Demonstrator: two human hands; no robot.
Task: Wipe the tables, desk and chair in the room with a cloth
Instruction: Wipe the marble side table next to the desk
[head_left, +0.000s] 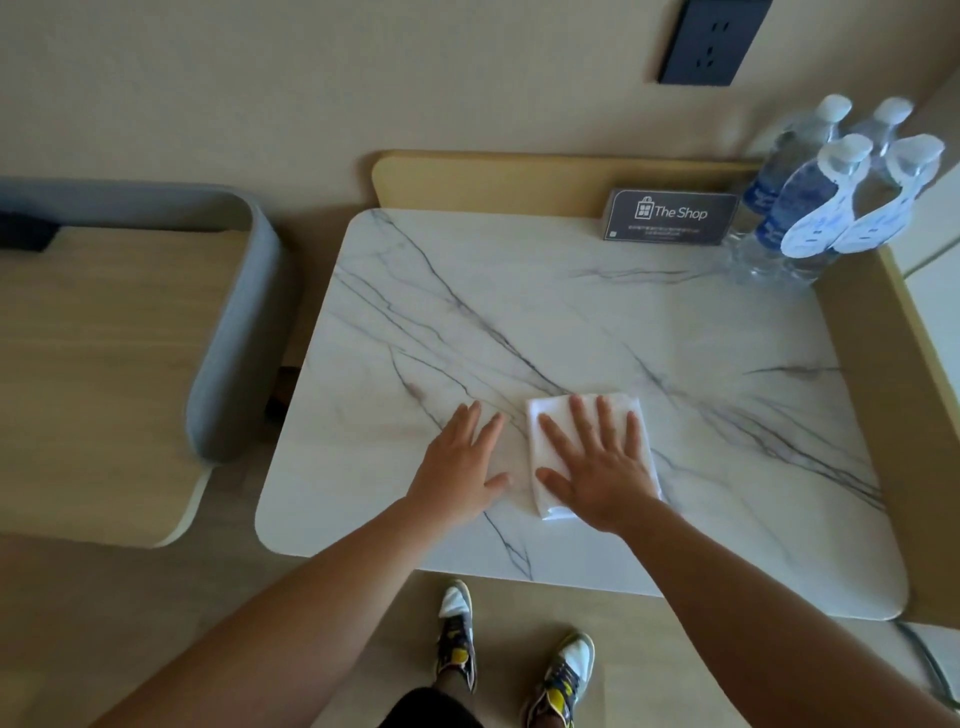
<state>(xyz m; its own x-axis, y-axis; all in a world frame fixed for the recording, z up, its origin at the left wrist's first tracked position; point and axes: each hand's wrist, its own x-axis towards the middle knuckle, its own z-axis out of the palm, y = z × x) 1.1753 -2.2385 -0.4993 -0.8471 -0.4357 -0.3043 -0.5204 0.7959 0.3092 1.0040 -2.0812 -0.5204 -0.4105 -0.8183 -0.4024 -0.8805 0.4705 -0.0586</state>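
Note:
A white marble table (701, 332) with grey veins fills the middle of the head view. On its near half lies a folded white cloth (550, 415). My right hand (597, 467) presses flat on the cloth, fingers straight and spread. My left hand (462, 462) lies flat on the bare marble just left of the cloth, fingers straight, its thumb close to the cloth's left edge. A chair (104, 364) with a wooden seat and a grey padded back stands to the left of the table.
Several water bottles (810, 202) stand at the table's far right corner beside a dark "The Shop" sign (672, 217). A wooden rim (519, 179) borders the table's far and right sides. A wall socket (711, 41) sits above. My shoes (457, 634) are below the near edge.

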